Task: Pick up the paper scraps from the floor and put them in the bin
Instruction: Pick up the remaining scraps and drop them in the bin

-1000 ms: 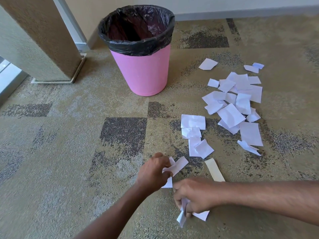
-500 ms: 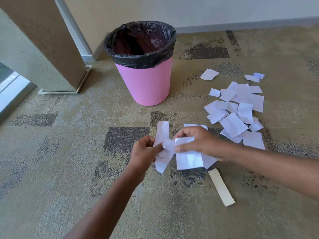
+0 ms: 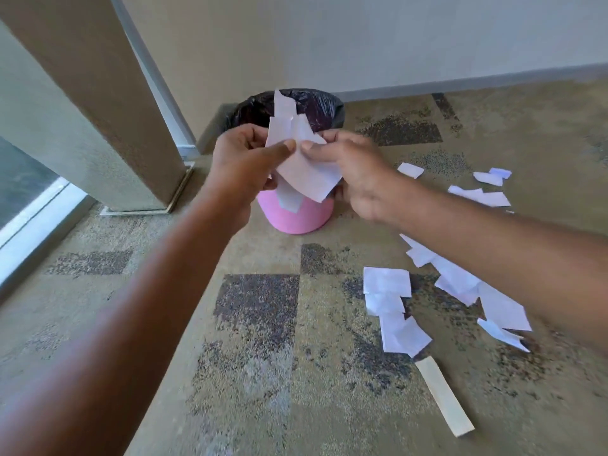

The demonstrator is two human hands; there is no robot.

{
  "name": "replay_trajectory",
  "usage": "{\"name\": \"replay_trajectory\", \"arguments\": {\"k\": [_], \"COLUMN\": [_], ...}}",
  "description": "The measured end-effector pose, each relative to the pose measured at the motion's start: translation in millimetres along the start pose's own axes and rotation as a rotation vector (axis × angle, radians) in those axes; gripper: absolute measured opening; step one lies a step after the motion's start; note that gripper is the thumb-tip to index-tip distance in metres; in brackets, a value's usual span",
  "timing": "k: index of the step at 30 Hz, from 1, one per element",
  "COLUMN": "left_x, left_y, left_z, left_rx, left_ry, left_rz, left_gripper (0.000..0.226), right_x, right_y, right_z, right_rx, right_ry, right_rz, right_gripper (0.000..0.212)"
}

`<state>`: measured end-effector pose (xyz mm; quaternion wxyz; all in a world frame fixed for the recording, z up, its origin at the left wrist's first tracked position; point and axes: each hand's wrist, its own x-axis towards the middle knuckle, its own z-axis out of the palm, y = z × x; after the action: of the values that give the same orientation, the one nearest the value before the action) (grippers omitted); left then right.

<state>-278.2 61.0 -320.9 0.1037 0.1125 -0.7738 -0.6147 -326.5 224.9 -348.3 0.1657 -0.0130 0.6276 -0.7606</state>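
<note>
My left hand (image 3: 245,159) and my right hand (image 3: 355,169) together pinch a bundle of white paper scraps (image 3: 302,166), held up in the air in front of the pink bin (image 3: 296,215). The bin has a black liner (image 3: 316,103) and is mostly hidden behind my hands and the bundle. Several more white scraps (image 3: 394,307) lie on the carpet to the right, some under my right forearm. A beige paper strip (image 3: 444,399) lies nearest to me.
A wide pillar (image 3: 92,103) stands at the left beside the bin, with a glass floor edge (image 3: 29,218) further left. A wall with a skirting board (image 3: 477,82) runs behind. Patterned carpet covers the floor.
Both hands have risen from the floor with the gathered scraps and moved forward towards the bin. The view has tilted up with them.
</note>
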Motion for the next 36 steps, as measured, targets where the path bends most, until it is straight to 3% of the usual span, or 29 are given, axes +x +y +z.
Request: {"name": "replay_trajectory", "arguments": {"k": [3,8,12,15,17,19,21,24,26,29,36], "left_x": [34,73,87,94,96,93,85,65,45,16,-24], "left_y": [20,34,36,32,30,26,25,21,18,4,-89], "left_z": [-7,-11,-16,-20,-20,-17,-10,6,18,41,101], "left_rx": [-0.031,-0.154,-0.302,-0.264,-0.24,-0.232,-0.209,-0.178,-0.16,-0.072,0.206], "left_ry": [0.029,0.045,0.04,0.046,0.033,0.049,0.086,0.121,0.05,-0.104,-0.364], "left_rz": [-0.04,-0.25,-0.342,-0.412,-0.45,-0.448,-0.383,-0.239,-0.17,-0.121,-0.213], "left_gripper": [0.023,0.021,0.015,0.035,0.048,0.052,0.048,0.023,0.014,0.017,0.016], "right_x": [24,49,61,62,64,66,65,63,60,46,4], "right_y": [-26,-43,-48,-53,-55,-55,-56,-51,-41,-20,54], "right_z": [15,25,24,23,20,17,13,-1,-13,-40,-130], "right_rx": [0.049,0.128,0.233,0.304,0.34,0.366,0.374,0.286,0.225,0.101,-0.261], "right_ry": [0.03,-0.024,-0.053,-0.072,-0.05,-0.04,-0.047,-0.014,-0.019,-0.002,-0.001], "right_rz": [0.008,0.137,0.142,0.139,0.139,0.133,0.124,0.091,0.064,0.079,0.256], "right_gripper": [0.024,0.007,0.016,0.013,0.022,0.025,0.015,0.019,0.017,0.012,0.005]}}
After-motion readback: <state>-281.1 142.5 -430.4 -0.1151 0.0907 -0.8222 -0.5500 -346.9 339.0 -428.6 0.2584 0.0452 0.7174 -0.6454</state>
